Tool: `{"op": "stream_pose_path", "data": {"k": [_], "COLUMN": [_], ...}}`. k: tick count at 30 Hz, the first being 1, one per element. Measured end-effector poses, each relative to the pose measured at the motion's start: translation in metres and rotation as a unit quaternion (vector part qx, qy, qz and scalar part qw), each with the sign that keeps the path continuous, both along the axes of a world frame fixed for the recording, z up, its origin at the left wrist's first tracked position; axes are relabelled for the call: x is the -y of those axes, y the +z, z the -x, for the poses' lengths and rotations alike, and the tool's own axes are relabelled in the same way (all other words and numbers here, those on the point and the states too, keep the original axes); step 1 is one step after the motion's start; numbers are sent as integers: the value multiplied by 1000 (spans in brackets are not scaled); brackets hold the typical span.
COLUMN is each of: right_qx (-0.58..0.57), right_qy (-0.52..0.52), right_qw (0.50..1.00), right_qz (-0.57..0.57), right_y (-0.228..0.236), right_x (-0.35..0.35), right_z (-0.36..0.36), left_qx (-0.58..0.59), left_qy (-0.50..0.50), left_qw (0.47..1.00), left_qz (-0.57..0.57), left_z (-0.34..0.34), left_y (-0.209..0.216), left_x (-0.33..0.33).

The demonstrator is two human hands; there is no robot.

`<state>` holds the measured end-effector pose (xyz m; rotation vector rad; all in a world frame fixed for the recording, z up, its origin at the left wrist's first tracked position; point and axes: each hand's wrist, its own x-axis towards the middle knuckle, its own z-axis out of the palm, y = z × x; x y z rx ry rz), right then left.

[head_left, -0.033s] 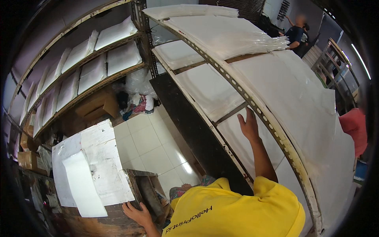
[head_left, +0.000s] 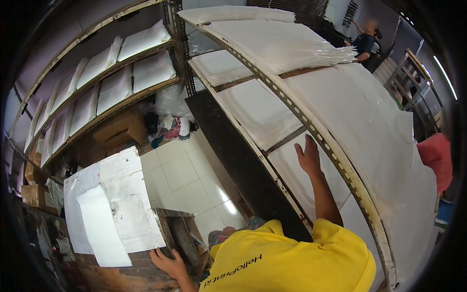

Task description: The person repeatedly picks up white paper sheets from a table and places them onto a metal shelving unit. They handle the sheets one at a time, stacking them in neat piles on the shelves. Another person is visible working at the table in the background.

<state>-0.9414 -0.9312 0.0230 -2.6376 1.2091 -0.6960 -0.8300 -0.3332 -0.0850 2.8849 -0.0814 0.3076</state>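
From here: right hand (head_left: 308, 155) open, fingers spread, nothing gripped, over white sheets (head_left: 284, 163) on rack (head_left: 373, 216); contact hard to tell. Left hand (head_left: 168, 263) empty, resting at table (head_left: 138, 278) edge. Flat, light palm probably best, sparing creases.

The place looks like a workshop with its storage close around the work area. Racks of perforated angle metal, a rust-stained one (head_left: 137, 97) on the left and a cream-painted, chipped one (head_left: 304, 118) on the right, carry tier upon tier of flat, white, sheet-like stacks (head_left: 350, 117). A scuffed brown wooden workbench (head_left: 131, 273) bears a large, stained white board (head_left: 129, 180). Brown cardboard boxes (head_left: 39, 196) and a bundle of clear plastic film (head_left: 168, 101) crowd the lower spaces, above a floor of glossy pale tiles (head_left: 182, 173). Other people (head_left: 363, 43) stand in the background, near a lit white tube lamp (head_left: 445, 75).
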Motion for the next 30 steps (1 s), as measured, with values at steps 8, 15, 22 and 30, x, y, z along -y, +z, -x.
{"op": "stream_pose_path", "data": {"k": [8, 15, 22, 30], "right_qx": [-193, -188, -241, -270], "right_qy": [-50, -59, -60, -81], "right_qw": [974, 974, 962, 957], "right_qz": [-104, -115, -116, -70], "right_y": [-54, -39, -54, -81], "right_x": [-22, -30, -24, -6], "right_z": [15, 11, -2, 17], "left_qx": [-6, 19, 49, 41], "left_qy": [-6, -41, -37, 4], "left_qw": [1000, 999, 996, 996], "left_qz": [13, 21, 70, 85], "left_z": [-3, -8, -5, -9], "left_y": [1, -2, 7, 29], "left_x": [2, 0, 0, 7]}}
